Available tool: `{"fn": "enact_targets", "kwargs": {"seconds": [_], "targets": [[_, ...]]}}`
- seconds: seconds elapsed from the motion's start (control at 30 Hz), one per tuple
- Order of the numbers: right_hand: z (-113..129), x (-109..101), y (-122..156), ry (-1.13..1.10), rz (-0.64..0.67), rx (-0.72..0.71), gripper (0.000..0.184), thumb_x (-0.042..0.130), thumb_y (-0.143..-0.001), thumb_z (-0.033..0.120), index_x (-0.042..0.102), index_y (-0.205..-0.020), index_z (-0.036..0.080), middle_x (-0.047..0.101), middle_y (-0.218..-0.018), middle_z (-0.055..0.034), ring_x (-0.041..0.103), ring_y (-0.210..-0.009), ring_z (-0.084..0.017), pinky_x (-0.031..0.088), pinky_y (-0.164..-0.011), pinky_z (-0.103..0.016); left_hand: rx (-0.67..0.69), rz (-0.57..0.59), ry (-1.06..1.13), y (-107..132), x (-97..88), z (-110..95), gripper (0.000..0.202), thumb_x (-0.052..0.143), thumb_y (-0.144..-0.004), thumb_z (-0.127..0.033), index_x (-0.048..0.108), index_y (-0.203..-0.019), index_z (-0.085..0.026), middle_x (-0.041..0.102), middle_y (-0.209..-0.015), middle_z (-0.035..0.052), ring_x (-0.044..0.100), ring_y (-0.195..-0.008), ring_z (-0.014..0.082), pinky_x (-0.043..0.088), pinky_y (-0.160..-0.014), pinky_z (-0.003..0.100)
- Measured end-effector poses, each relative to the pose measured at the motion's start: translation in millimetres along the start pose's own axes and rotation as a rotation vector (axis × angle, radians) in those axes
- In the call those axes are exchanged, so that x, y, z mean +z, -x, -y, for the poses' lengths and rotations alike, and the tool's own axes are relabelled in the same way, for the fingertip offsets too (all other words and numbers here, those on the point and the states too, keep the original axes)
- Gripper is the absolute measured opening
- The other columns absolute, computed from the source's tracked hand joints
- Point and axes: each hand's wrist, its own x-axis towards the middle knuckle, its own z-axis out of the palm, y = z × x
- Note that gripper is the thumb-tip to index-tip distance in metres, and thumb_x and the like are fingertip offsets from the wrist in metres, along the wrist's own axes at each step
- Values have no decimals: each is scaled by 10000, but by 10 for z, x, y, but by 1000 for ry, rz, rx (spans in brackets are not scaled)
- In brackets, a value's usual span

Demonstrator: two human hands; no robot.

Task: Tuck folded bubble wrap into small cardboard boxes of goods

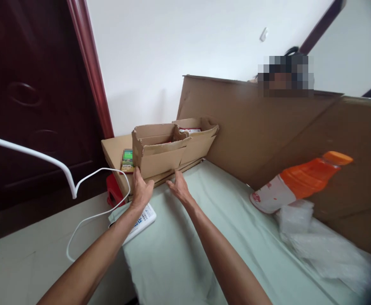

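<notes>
Two open cardboard boxes [160, 148] stand side by side on a flat sheet of cardboard [117, 150] at the far end of a pale green cloth-covered surface [185, 237]. My left hand [140, 190] rests open at the front lower edge of the nearer box, fingers touching the cardboard. My right hand [179, 186] lies open with fingers stretched toward the base of the boxes. A small green packet [127, 159] stands at the left of the nearer box. A white printed pack [142, 220] lies under my left wrist.
A large cardboard sheet [268, 127] stands upright behind the surface, with a person partly visible above it. An orange bottle [302, 180] lies tilted against it over crumpled clear plastic [319, 241]. A white cable [86, 195] hangs at the left near a dark door [29, 93].
</notes>
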Motion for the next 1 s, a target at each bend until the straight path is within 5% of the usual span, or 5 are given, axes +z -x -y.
{"fn": "enact_targets", "kwargs": {"seconds": [0.17, 0.3, 0.43, 0.7, 1.0], "targets": [[-142, 5, 522, 30, 4, 1, 467, 538, -781, 154, 622, -1240, 144, 591, -1384, -171, 526, -1312, -309, 391, -1127, -516, -33, -35, -200, -110, -378, 128, 790, 543, -747, -104, 317, -1504, -79, 374, -1552, 213, 332, -1476, 337, 287, -1232, 474], [-163, -51, 722, 48, -10, -25, 404, 513, -808, 140, 666, -1181, 119, 596, -1382, -199, 534, -1304, -320, 381, -1137, -533, 14, 50, -378, -402, -581, 178, 623, 569, -738, -119, 544, -1360, -134, 468, -1473, 173, 389, -1428, 347, 309, -1208, 467], [-133, -90, 752, 65, -18, -45, 383, 513, -810, 137, 685, -1152, 129, 629, -1341, -193, 562, -1265, -325, 399, -1124, -536, 17, 123, -545, -568, -567, 230, 510, 640, -741, -242, 647, -1245, -164, 493, -1416, 184, 455, -1332, 428, 383, -1113, 541], [-145, -97, 773, 65, -56, -21, 365, 520, -816, 144, 697, -1133, 179, 652, -1316, -150, 587, -1228, -302, 428, -1105, -519, 33, 185, -757, -601, -493, 243, 472, 583, -823, -368, 628, -1263, -204, 514, -1353, 186, 459, -1277, 432, 367, -1044, 584], [-181, -101, 774, 0, -114, -4, 305, 506, -832, 186, 705, -1063, 169, 679, -1268, -148, 611, -1178, -287, 439, -1082, -512, 4, 176, -828, -685, -459, 191, 601, 501, -881, -342, 439, -1449, -156, 503, -1342, 242, 472, -1252, 447, 393, -982, 573]]}}
